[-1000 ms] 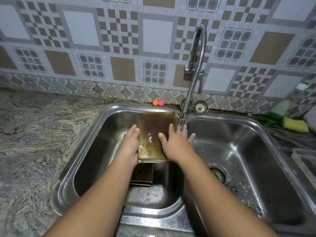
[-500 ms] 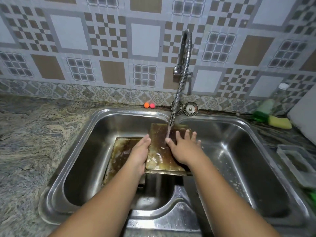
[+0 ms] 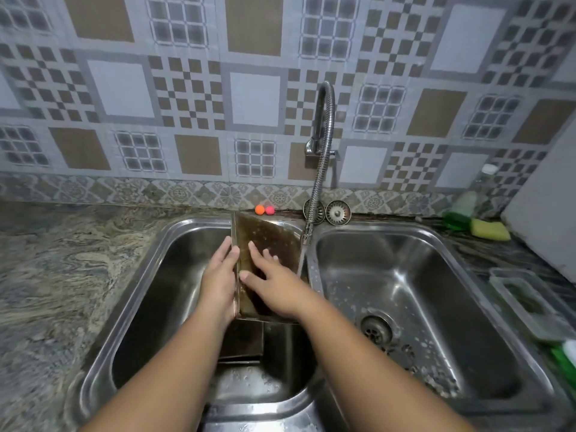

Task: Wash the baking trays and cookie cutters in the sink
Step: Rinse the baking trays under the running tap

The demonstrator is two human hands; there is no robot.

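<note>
The left hand clamps its fingers along the left edge of a browned baking tray, tilting it over the left sink basin. The right hand lies on the tray's face, fingers spread, apparently rubbing. That slant likely lets water from the faucet run off; a second tray lies in the basin beneath.

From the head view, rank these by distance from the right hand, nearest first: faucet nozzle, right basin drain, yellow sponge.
From the right hand:
1. Faucet nozzle, just above and right of the fingers.
2. Right basin drain, lower right.
3. Yellow sponge, far right on the counter.
</note>
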